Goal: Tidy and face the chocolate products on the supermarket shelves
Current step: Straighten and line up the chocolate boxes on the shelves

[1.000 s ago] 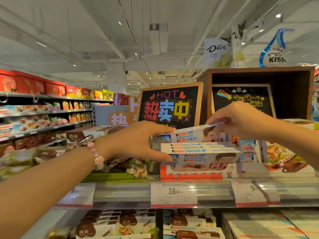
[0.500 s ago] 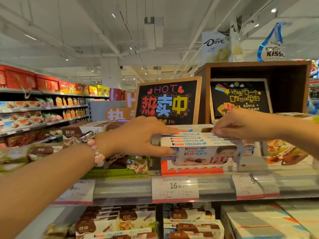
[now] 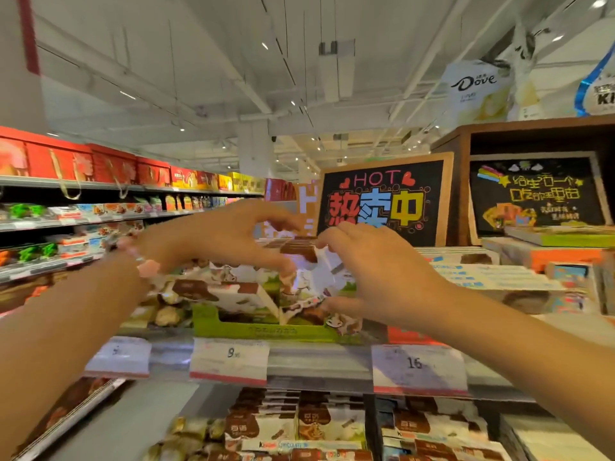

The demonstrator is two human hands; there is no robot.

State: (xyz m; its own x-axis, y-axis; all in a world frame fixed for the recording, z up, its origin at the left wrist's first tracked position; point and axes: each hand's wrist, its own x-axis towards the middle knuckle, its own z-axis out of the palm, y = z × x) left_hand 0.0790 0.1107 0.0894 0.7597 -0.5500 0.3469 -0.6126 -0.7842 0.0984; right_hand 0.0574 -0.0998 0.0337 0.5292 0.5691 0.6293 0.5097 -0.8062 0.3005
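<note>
Chocolate packs, brown and white, filled the lower shelf nearest the camera. Above them ran the shelf edge with three price tags; the middle tag read 9 and the right tag read 16. Both forearms reached up over that edge from the lower corners. On the shelf sat a green tray of cow-print chocolate packs, and both hands met above it. The left hand, with a pink bead bracelet at the wrist, had its thumb and fingers curved around the top of a cow-print pack standing in the tray (the picture was blurred, so I could not tell how firm the contact was). The right hand gripped the same pack from the right, fingers over its top and thumb under its lower edge. Just right of the tray lay stacked white Kinder boxes. Behind stood a chalkboard sign reading HOT, and a second chalkboard inside a wooden box. Far left, red gift boxes lined the top of another aisle's shelves. A Dove banner hung from the ceiling.
</note>
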